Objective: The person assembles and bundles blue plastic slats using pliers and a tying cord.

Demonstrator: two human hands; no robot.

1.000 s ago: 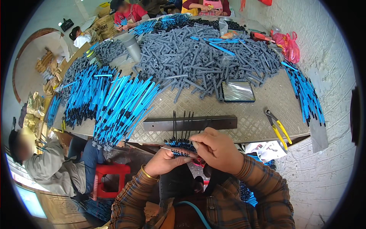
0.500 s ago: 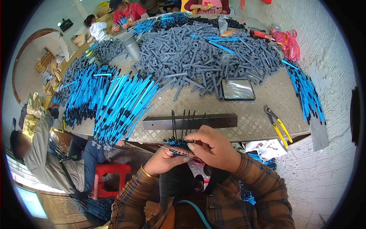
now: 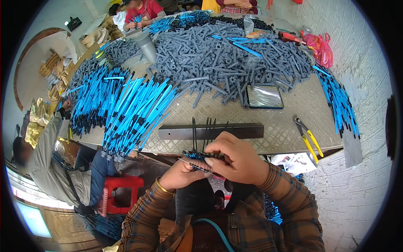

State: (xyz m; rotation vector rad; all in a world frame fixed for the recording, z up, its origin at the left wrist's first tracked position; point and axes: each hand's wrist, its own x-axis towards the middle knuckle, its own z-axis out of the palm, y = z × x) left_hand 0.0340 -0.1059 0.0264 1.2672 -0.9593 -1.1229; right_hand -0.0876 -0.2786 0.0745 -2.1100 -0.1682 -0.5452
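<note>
Over the near table edge, my left hand (image 3: 178,175) is closed around a bunch of thin black rods (image 3: 194,138) with blue near their lower ends. Across its fingers lies a thin wire (image 3: 197,167) strung with small black pieces. My right hand (image 3: 239,161) is closed at the wire's right end, thumb and fingertips together against the left hand. What the right fingertips pinch is too small and covered to make out. Just beyond, a dark metal bar (image 3: 247,131) lies on the table (image 3: 277,140), with the rods' tips rising in front of it.
Bundles of blue rods (image 3: 138,111) lie left, more blue rods (image 3: 336,101) right. A large heap of grey plastic parts (image 3: 189,59) covers the middle, beside a metal cup (image 3: 146,47). Yellow-handled pliers (image 3: 308,140) and a flat box (image 3: 265,96) lie right. Co-workers sit left and across.
The view has shifted slightly. My hands stay together around the same rods and wire, with only slight finger movement. The person at the far side has leaned partly out of view.
</note>
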